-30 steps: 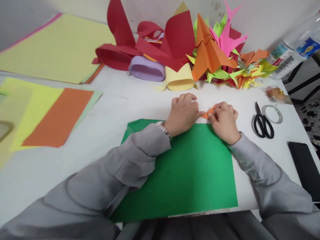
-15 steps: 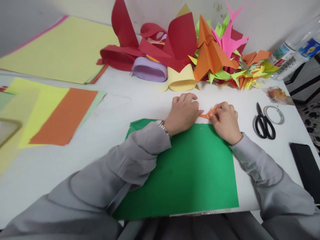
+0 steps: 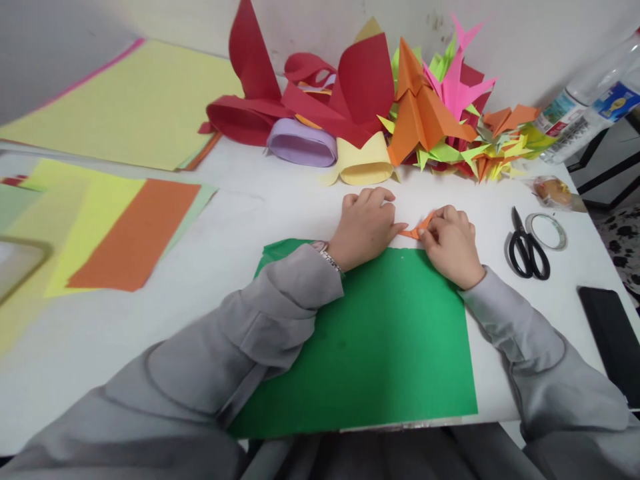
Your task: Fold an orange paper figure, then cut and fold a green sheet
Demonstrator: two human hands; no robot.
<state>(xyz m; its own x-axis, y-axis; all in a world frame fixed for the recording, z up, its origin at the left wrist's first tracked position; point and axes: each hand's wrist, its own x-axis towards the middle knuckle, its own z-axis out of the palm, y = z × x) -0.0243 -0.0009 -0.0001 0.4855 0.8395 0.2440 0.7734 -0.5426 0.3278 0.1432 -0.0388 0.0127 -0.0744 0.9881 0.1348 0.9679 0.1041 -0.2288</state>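
A small folded piece of orange paper (image 3: 413,233) lies between my two hands, just beyond the far edge of a green sheet (image 3: 380,340). My right hand (image 3: 450,243) is closed, pinching the right part of the folded orange paper between thumb and fingers. My left hand (image 3: 364,227) has its fingers curled, and its thumb meets the left tip of the same paper. How much of the paper the left fingers cover is hidden. My left forearm rests across the green sheet.
Scissors (image 3: 527,247), a tape roll (image 3: 560,233) and a black phone (image 3: 611,340) lie on the right. Folded paper figures (image 3: 425,120) stand along the wall beside plastic bottles (image 3: 575,110). Coloured paper (image 3: 135,233) and large yellow sheets (image 3: 140,100) lie on the left.
The view has shifted slightly, so the background sits a little further right and lower on the left side. My hands keep nearly the same hold on the orange paper.
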